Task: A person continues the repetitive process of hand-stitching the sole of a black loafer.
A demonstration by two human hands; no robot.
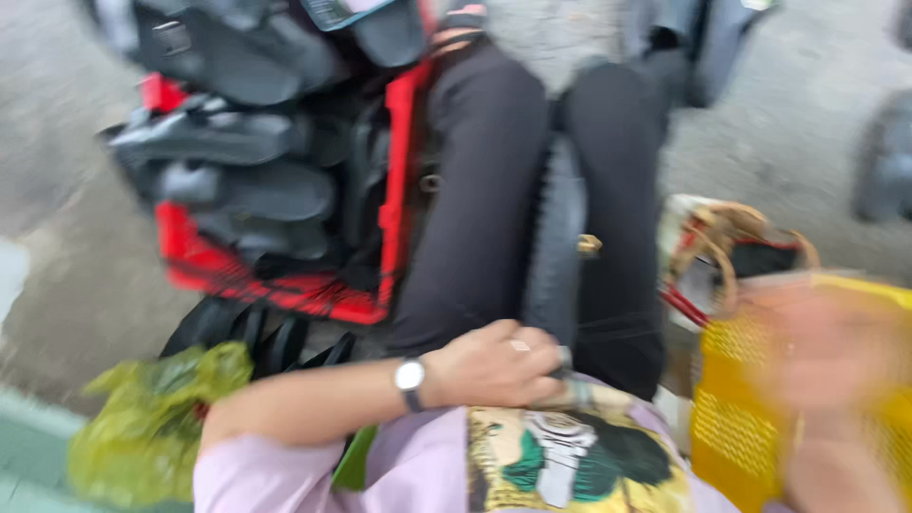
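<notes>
My left hand [494,366] wears a wristwatch and a ring. It rests on my lap with the fingers curled, against my black trousers [475,209]. A small greyish thing shows at its fingertips, too blurred to identify. My right hand [826,351] is a blurred shape in front of a yellow perforated basket [731,427] at the right. Whether it holds anything cannot be made out. I wear a lilac shirt [418,470] with a printed picture.
A red crate [394,171] full of black sandals [237,138] stands on the ground to the left of my legs. A green plastic bag [152,418] lies at lower left. A wicker basket [722,242] sits behind the yellow one. Grey pavement surrounds everything.
</notes>
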